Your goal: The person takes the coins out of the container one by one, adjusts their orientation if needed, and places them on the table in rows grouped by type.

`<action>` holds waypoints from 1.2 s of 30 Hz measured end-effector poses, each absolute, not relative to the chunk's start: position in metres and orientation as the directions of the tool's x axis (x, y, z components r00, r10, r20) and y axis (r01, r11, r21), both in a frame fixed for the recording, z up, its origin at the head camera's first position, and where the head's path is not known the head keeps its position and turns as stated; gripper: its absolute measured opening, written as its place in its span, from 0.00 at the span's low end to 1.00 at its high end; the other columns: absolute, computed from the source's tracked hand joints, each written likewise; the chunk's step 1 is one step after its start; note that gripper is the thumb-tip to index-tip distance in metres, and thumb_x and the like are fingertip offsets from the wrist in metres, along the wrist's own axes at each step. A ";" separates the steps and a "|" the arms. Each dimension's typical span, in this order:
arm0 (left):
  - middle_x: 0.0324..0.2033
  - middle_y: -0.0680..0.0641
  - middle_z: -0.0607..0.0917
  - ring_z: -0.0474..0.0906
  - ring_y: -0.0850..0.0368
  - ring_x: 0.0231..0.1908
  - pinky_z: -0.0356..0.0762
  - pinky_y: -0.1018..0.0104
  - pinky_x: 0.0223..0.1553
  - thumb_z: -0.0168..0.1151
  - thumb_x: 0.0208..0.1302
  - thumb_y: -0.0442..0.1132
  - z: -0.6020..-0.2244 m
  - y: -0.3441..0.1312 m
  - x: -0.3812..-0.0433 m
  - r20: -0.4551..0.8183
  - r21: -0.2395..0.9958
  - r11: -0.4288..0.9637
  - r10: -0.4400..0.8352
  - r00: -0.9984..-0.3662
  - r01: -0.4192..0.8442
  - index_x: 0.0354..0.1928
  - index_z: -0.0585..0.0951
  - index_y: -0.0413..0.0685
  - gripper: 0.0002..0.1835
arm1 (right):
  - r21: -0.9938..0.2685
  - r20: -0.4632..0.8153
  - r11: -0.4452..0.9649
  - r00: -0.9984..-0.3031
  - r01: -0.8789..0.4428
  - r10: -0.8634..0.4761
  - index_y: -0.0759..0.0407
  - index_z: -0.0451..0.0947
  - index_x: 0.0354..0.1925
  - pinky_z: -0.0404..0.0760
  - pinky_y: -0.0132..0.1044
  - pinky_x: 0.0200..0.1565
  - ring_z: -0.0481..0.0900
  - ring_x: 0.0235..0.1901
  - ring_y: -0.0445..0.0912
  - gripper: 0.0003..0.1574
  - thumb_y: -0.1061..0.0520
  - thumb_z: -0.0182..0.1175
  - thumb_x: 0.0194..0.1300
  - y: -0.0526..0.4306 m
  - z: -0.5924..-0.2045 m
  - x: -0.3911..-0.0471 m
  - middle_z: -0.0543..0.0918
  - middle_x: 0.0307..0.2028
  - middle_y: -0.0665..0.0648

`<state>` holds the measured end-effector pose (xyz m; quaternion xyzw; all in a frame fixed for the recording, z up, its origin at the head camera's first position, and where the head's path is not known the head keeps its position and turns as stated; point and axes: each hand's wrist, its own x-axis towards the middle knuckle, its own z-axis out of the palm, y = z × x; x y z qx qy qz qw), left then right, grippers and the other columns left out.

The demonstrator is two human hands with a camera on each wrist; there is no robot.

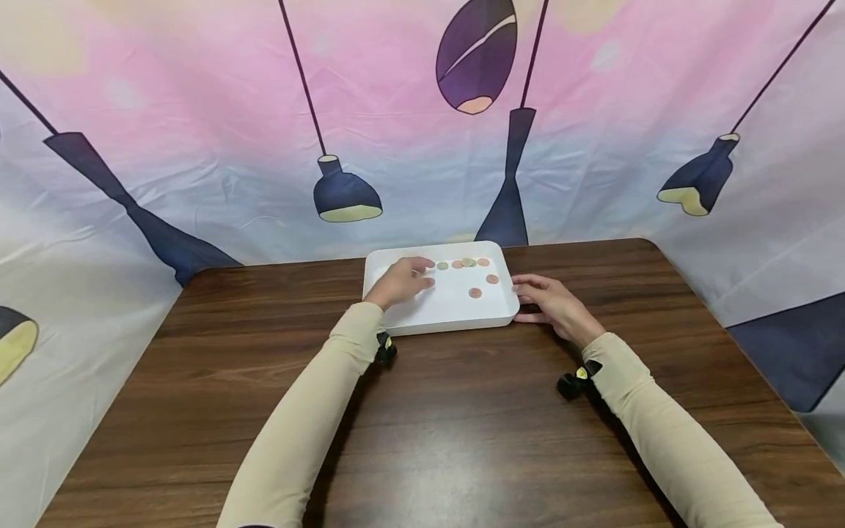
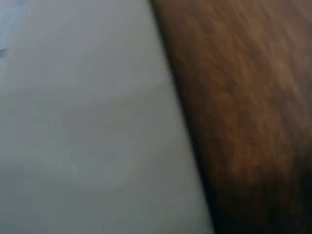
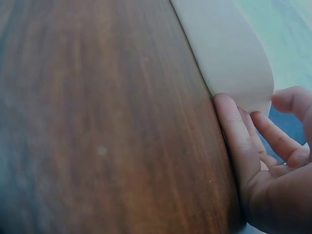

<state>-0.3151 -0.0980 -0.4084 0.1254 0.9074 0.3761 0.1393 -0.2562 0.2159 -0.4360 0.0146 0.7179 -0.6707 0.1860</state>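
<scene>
The left hand hovers over the tray on the table, thumb and fingers apart, beside coins too small to read. The right hand touches the tray's right end, fingers spread.

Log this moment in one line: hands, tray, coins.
left hand: over tray, near coins | right hand: touching tray's right end | coins: lying in tray | tray: on table
</scene>
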 end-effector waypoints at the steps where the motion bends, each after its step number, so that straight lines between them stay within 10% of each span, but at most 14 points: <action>1: 0.69 0.37 0.75 0.70 0.39 0.68 0.76 0.46 0.67 0.63 0.76 0.40 -0.410 -0.096 -0.316 -0.164 0.679 0.721 0.334 -0.928 0.139 0.76 0.74 0.49 0.28 | -0.957 -0.287 0.100 -0.930 0.270 -0.232 0.64 0.63 0.79 0.89 0.40 0.55 0.81 0.51 0.45 0.36 0.50 0.56 0.83 0.215 -0.436 -0.256 0.70 0.68 0.67; 7: 0.69 0.36 0.66 0.61 0.39 0.63 0.75 0.45 0.61 0.57 0.75 0.41 -0.412 -0.085 -0.316 -0.210 0.475 0.851 0.356 -0.911 0.223 0.81 0.67 0.61 0.34 | -0.958 -0.287 0.097 -0.931 0.272 -0.225 0.64 0.63 0.79 0.90 0.40 0.54 0.81 0.51 0.45 0.35 0.51 0.55 0.83 0.214 -0.437 -0.258 0.70 0.68 0.68; 15: 0.75 0.36 0.66 0.62 0.36 0.69 0.72 0.50 0.62 0.56 0.73 0.29 -0.409 -0.090 -0.310 -0.191 0.535 0.821 0.350 -0.917 0.201 0.73 0.78 0.58 0.30 | -0.957 -0.289 0.101 -0.930 0.272 -0.229 0.63 0.62 0.79 0.89 0.40 0.55 0.80 0.52 0.45 0.36 0.51 0.55 0.83 0.215 -0.436 -0.257 0.69 0.69 0.68; 27: 0.67 0.41 0.80 0.76 0.47 0.50 0.64 0.68 0.25 0.50 0.64 0.19 -0.404 -0.107 -0.291 -0.205 0.597 0.781 0.373 -0.905 0.186 0.65 0.85 0.51 0.32 | -0.956 -0.289 0.113 -0.929 0.269 -0.231 0.63 0.62 0.79 0.90 0.39 0.54 0.80 0.52 0.45 0.36 0.50 0.55 0.83 0.214 -0.435 -0.256 0.68 0.70 0.68; 36: 0.51 0.41 0.85 0.80 0.47 0.52 0.81 0.57 0.52 0.60 0.67 0.25 -0.408 -0.109 -0.289 -0.087 0.708 0.689 0.305 -0.948 0.157 0.59 0.86 0.43 0.20 | -0.957 -0.288 0.114 -0.930 0.268 -0.230 0.63 0.62 0.80 0.90 0.38 0.54 0.80 0.52 0.45 0.36 0.50 0.55 0.83 0.214 -0.435 -0.256 0.68 0.70 0.68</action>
